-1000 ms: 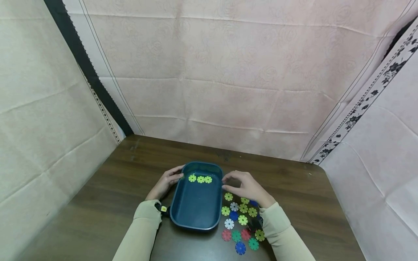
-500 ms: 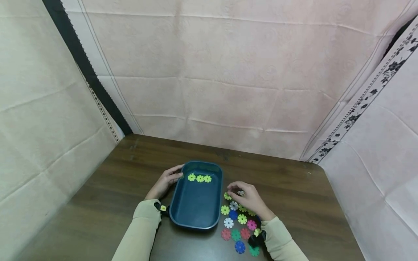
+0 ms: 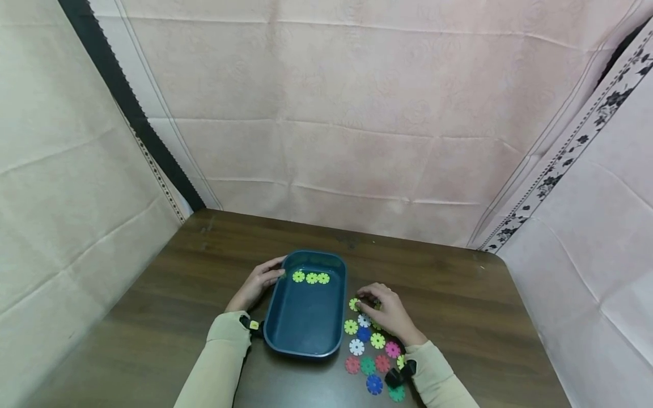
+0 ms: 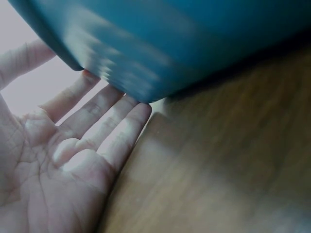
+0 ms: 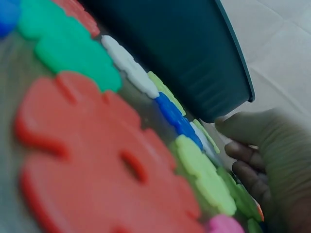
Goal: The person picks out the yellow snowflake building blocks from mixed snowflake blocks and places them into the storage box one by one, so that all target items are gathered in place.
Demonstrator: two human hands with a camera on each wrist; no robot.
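A dark blue-green tray (image 3: 305, 323) stands on the table with three yellow-green notched plastic discs (image 3: 312, 278) in a row at its far end. My left hand (image 3: 258, 283) holds the tray's far left corner, the thumb at the rim and the fingers along the outer wall (image 4: 131, 53). To the right of the tray, my right hand (image 3: 390, 314) is low over the loose discs, thumb and fingers bent but parted. Nearest its thumb lies a yellow-green disc (image 3: 354, 305). The hand hides some discs; I see nothing held between its fingertips.
Loose notched discs spread along the tray's right side: white (image 3: 356, 347), blue (image 3: 374, 385), red (image 3: 352, 364), green (image 3: 368, 365) and pink (image 3: 392, 349). Cloth hangings (image 3: 357, 124) enclose the wooden table (image 3: 229, 243) at the back and both sides.
My right hand has moved from beside the tray's right rim to the right and down over the loose discs. The left hand stays at the tray, and the three discs inside keep their places.
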